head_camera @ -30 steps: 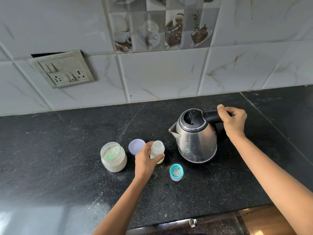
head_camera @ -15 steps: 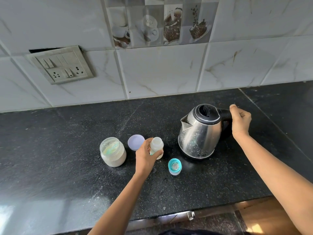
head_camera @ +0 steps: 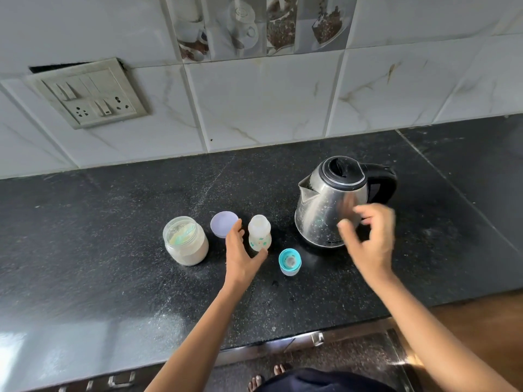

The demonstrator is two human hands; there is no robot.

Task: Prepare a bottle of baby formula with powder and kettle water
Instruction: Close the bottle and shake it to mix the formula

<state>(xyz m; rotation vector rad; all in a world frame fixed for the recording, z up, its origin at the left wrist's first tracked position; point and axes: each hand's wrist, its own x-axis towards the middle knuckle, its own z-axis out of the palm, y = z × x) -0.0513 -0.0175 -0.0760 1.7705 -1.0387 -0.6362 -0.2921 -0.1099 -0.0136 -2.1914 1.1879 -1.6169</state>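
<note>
A small baby bottle (head_camera: 259, 233) stands uncapped and upright on the black counter (head_camera: 113, 250). My left hand (head_camera: 240, 256) is open just to its left, fingers spread, no longer wrapped around it. The steel kettle (head_camera: 325, 205) with a black lid and handle stands to the right. My right hand (head_camera: 368, 239) is blurred in front of the kettle, off the handle, fingers apart and holding nothing. The teal teat cap (head_camera: 289, 261) sits in front of the bottle. A glass jar of powder (head_camera: 185, 240) stands open at the left, its lilac lid (head_camera: 223, 223) behind.
A tiled wall with a switch and socket plate (head_camera: 87, 93) rises behind the counter. The counter's front edge runs along the bottom, with drawer handles (head_camera: 119, 379) below. Powder dust speckles the surface.
My right hand let go of the kettle handle after setting the kettle down and moved toward me. My left hand loosened from the bottle and opened beside it.
</note>
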